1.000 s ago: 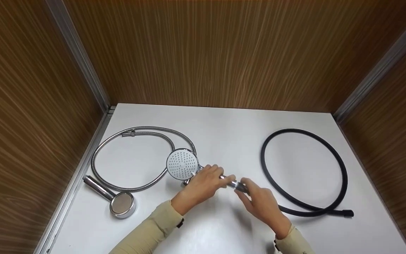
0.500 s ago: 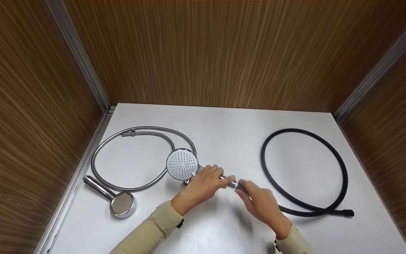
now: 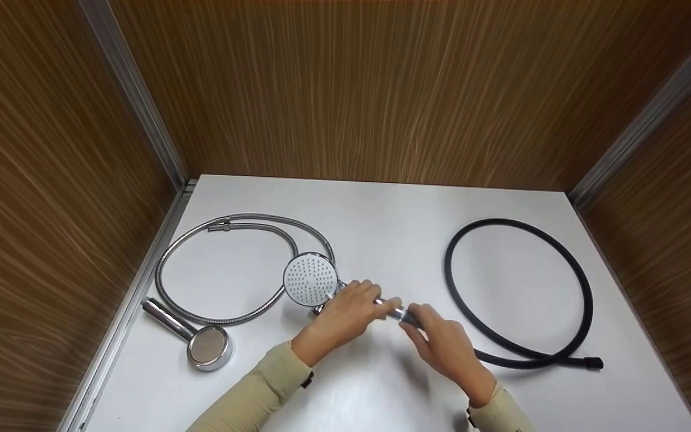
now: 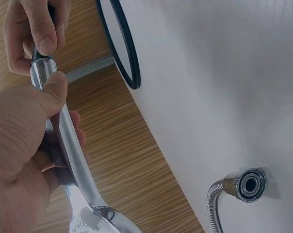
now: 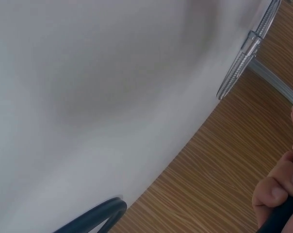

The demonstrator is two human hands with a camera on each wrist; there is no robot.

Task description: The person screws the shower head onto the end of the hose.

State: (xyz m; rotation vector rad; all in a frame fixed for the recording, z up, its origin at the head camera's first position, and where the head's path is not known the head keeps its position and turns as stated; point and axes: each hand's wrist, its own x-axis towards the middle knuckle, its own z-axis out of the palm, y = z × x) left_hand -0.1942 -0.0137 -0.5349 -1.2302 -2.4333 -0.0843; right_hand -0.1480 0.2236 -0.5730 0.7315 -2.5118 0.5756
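Observation:
A chrome hand shower (image 3: 310,279), its round white nozzle face turned up, is held by its handle in my left hand (image 3: 345,309). In the left wrist view, that thumb lies along the chrome handle (image 4: 73,145) near its lower end. My right hand (image 3: 444,345) grips the end of the black hose (image 3: 585,306), thumb and fingers curled round its dark end fitting (image 3: 412,319). That fitting meets the end of the handle in line. The right palm hides part of the hose. At the right edge of the right wrist view, the fingers (image 5: 275,191) wrap the black hose.
A second hand shower (image 3: 209,348) lies at the left of the white table (image 3: 393,228). Behind it, a coiled metal hose (image 3: 162,270) passes close to the held shower. The black hose loops across the right side. Wood-grain panels (image 3: 345,90) enclose the back and sides.
The right fingers shifted left along the black fitting toward the handle, then back right, showing more of the fitting again. The left hand and hand shower stay in place.

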